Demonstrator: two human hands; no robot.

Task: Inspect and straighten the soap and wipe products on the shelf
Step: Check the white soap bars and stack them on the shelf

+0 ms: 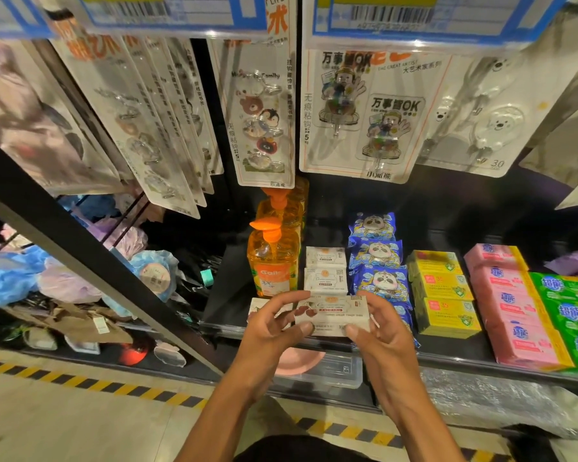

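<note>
Here, both hands [327,325] hold a white soap box [332,315] printed with cherries.

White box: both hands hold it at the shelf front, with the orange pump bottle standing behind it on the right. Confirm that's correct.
One detail is wrong. The head view shows the orange pump bottle behind the white box on the left, not the right. The left hand and right hand do both hold the box at the front of the shelf.
</note>
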